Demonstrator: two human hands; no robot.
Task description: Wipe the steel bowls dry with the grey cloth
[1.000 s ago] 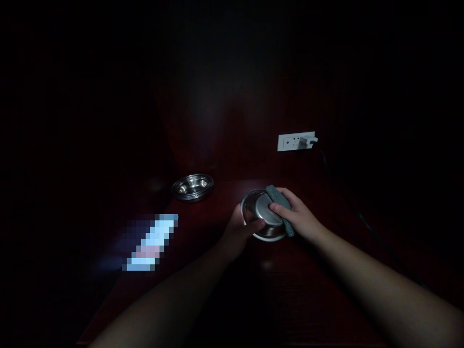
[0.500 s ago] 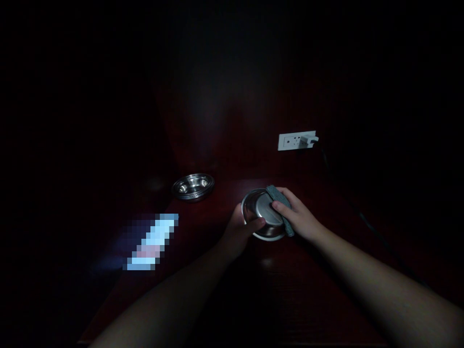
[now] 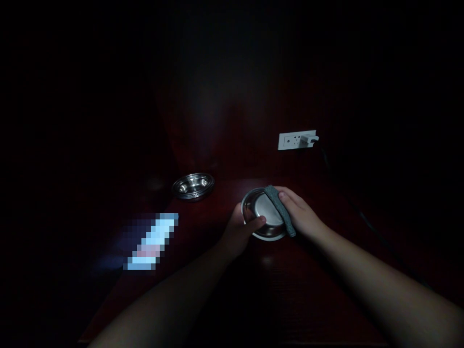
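Observation:
A shiny metal bowl point(image 3: 266, 209) is tilted in front of me above the dark red table, its flat base toward me. My left hand point(image 3: 239, 229) is closed on the bowl's left side, with the thumb lying across the base and the other fingers hidden behind. A grey-green cloth point(image 3: 281, 208) lies over the bowl's right side. My right hand point(image 3: 295, 210) is closed around the cloth and presses it to the bowl; its thumb rests on the cloth and most fingers are out of sight behind.
Stacked metal bowls point(image 3: 194, 186) stand at the back left of the table point(image 3: 217, 208). A bright, pixelated rectangle point(image 3: 154, 241) lies nearer on the left. On the back wall is a white socket point(image 3: 297, 140) with a plug in it; a dark cable point(image 3: 368, 222) runs down the right.
My right thumb has drawn back to the right along the cloth, and slightly more of the bowl's base shows. My left hand keeps its hold and the bowl has barely moved.

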